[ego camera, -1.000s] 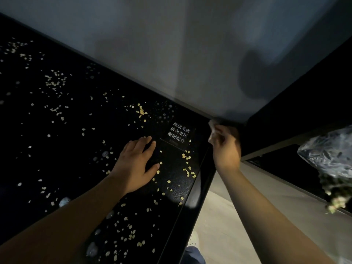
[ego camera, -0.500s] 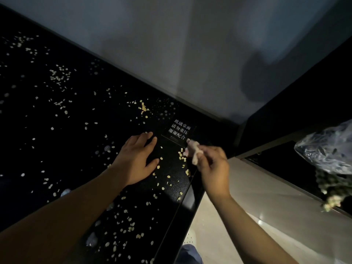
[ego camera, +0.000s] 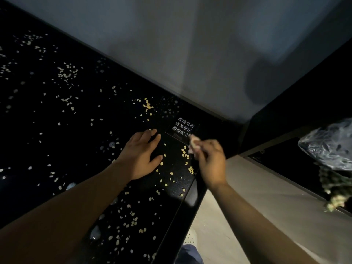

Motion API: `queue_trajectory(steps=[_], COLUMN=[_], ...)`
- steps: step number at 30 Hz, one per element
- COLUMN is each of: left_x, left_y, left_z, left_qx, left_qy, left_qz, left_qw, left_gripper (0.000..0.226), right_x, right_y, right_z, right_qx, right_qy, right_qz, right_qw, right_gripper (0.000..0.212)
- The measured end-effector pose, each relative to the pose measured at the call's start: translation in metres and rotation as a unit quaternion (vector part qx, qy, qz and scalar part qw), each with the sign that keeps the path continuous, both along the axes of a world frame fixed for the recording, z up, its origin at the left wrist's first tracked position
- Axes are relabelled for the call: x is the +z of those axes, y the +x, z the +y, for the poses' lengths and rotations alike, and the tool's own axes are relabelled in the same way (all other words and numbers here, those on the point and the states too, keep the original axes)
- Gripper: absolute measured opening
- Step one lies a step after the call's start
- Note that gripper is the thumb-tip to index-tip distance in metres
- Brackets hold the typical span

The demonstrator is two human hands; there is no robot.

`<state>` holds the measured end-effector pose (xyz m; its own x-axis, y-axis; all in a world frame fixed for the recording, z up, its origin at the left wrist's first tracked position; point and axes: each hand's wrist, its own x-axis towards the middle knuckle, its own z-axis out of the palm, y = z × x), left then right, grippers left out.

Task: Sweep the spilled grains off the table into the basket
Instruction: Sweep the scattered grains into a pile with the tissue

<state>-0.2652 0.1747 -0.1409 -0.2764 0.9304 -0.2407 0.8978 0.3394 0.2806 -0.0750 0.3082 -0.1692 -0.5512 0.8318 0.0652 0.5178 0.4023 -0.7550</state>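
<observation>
Pale oat-like grains (ego camera: pixel 185 154) lie scattered all over a glossy black glass table (ego camera: pixel 57 141). My left hand (ego camera: pixel 141 155) rests flat on the tabletop, fingers spread, near the table's right edge. My right hand (ego camera: pixel 208 161) hovers over that edge and pinches a small crumpled pale wad, perhaps a tissue (ego camera: pixel 194 144), just above a cluster of grains. No basket is visible.
A white-lettered sticker (ego camera: pixel 183 128) sits on the glass by the far corner. A grey wall (ego camera: pixel 190 44) runs behind the table. Right of the table lie beige floor (ego camera: pixel 238 202), a dark shelf and a clear plastic bag (ego camera: pixel 329 149) with dried plants.
My right hand came back from the far corner by the wall with the wad and now holds it over the grains at the table's right edge. My left hand stayed put.
</observation>
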Motion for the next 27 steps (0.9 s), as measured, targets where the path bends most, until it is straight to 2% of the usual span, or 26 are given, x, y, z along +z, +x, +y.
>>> queue_trajectory(steps=[2,4,7,9,12,17,21,23,25,27], left_x=[0.005,0.010,0.021,0.027,0.031,0.027,0.022,0.020,0.018,0.016], left_y=[0.000,-0.002,-0.002,0.006,0.019,0.027,0.026,0.027,0.026,0.023], left_z=[0.003,0.006,-0.003,-0.020,-0.049,-0.074,-0.086,-0.093,-0.101,-0.107], left_qx=[0.008,0.005,0.010,0.014,0.012,0.024,0.036,0.035,0.034,0.031], left_qy=[-0.005,-0.012,0.017,0.042,0.032,0.012,-0.007,-0.029,-0.041,-0.061], left_qz=[-0.010,-0.022,-0.047,-0.060,-0.055,-0.060,-0.031,-0.002,-0.001,-0.006], left_qw=[1.000,1.000,0.999,0.997,0.998,0.998,0.999,0.999,0.999,0.998], left_gripper=[0.079,0.069,0.071,0.078,0.086,0.085,0.092,0.102,0.110,0.112], right_x=[0.008,0.023,0.037,0.036,0.018,-0.003,0.002,0.008,0.018,0.032], right_y=[0.005,0.012,0.033,0.045,0.048,0.023,0.006,0.004,0.008,0.017], right_z=[-0.014,-0.020,-0.027,-0.035,-0.041,-0.061,-0.100,-0.112,-0.115,-0.107], right_qx=[0.008,-0.038,-0.121,-0.145,-0.168,-0.126,-0.007,0.051,0.036,-0.031], right_qy=[-0.056,-0.057,-0.050,-0.040,-0.047,-0.029,-0.018,-0.072,-0.115,-0.098], right_qz=[0.015,0.050,0.096,0.082,0.045,0.015,-0.002,0.010,0.045,0.078], right_qw=[0.998,0.996,0.987,0.985,0.984,0.991,1.000,0.996,0.992,0.992], right_gripper=[0.017,0.018,0.018,0.019,0.022,0.025,0.023,0.023,0.024,0.024])
